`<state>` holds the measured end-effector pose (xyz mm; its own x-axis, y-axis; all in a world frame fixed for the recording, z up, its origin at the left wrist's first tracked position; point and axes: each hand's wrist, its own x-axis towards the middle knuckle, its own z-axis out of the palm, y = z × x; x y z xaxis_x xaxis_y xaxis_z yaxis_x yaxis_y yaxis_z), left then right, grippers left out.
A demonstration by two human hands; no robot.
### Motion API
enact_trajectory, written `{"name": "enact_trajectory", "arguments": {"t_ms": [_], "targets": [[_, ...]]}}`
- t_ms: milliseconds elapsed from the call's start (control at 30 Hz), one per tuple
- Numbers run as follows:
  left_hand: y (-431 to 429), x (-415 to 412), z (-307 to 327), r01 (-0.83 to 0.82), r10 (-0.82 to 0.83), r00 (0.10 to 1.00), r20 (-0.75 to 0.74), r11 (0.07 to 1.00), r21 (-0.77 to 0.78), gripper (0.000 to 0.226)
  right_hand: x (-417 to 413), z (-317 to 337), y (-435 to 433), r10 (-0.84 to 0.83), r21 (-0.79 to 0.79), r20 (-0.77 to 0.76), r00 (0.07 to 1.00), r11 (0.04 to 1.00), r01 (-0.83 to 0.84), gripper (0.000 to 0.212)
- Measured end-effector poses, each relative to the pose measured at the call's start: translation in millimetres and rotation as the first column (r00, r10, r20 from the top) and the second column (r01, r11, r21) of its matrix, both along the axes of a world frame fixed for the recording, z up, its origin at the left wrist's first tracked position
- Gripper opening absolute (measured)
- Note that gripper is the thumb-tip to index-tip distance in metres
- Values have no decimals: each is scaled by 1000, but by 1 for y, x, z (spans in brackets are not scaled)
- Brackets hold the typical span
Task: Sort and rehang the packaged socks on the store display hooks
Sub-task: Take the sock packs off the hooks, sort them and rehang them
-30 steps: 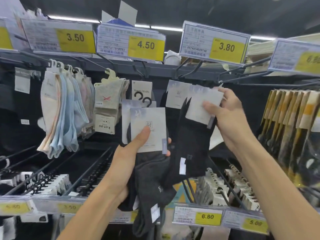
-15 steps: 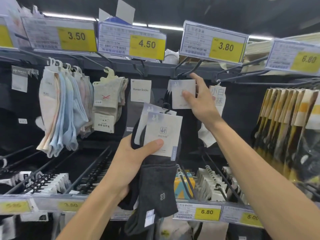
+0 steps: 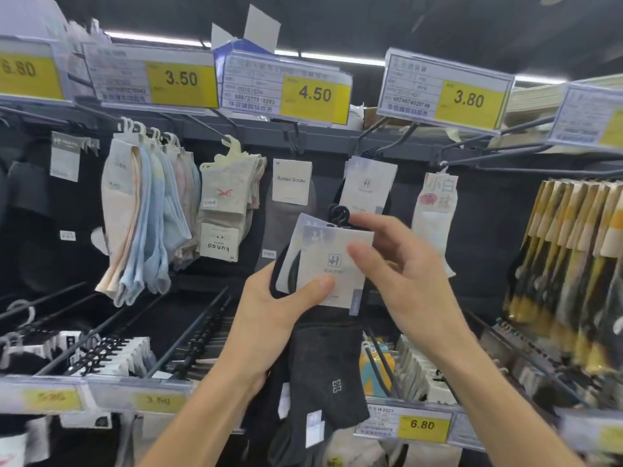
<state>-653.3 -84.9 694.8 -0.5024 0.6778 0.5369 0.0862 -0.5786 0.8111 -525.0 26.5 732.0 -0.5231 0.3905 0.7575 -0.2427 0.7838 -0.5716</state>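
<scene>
My left hand (image 3: 269, 318) grips a small stack of dark grey sock packs (image 3: 328, 375) by their white header cards (image 3: 328, 264), thumb across the front card. My right hand (image 3: 401, 278) pinches the top of the front card beside its black plastic hangers (image 3: 338, 214). Just behind, a matching dark sock pack (image 3: 369, 187) hangs on the display hook (image 3: 387, 143) under the 3.80 price tag (image 3: 445, 92).
Pastel socks (image 3: 148, 217), beige kunao socks (image 3: 229, 203), a grey Kunao Socks pack (image 3: 291, 183) and a white sock pack (image 3: 435, 214) hang along the top rail. Yellow-carded packs (image 3: 573, 264) fill the right. Lower hooks (image 3: 188, 332) jut forward above the 6.80 tag (image 3: 421, 424).
My right hand let go of the pack now hanging on the 3.80 hook and came down to the top of the stack in my left hand. The view shifted left.
</scene>
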Motion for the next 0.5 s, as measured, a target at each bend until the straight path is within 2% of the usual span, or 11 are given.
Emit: {"name": "enact_trajectory", "arguments": {"t_ms": [100,200,300,367,433,500], "targets": [[2,2,0,20,-20,1000,-10,1000,13,22,-2,-1,2,64,-49,14,998,997,-63,28],[4,2,-1,58,-59,996,-69,998,-7,20,-5,1,8,99,-120,-93,991,987,-110,23],[4,-1,-4,72,-95,973,-212,991,-113,20,-7,8,25,-21,-221,-221,975,975,-29,22],[3,-6,-10,6,-55,965,-256,982,-188,31,-6,17,38,-104,-254,-268,958,967,34,24],[3,-11,-17,-91,16,954,-298,967,-238,38,-7,29,52,-200,-245,-288,936,961,129,26],[2,-12,-23,-155,34,925,-378,943,-295,31,-10,41,65,-272,-209,-279,921,953,218,28]]}}
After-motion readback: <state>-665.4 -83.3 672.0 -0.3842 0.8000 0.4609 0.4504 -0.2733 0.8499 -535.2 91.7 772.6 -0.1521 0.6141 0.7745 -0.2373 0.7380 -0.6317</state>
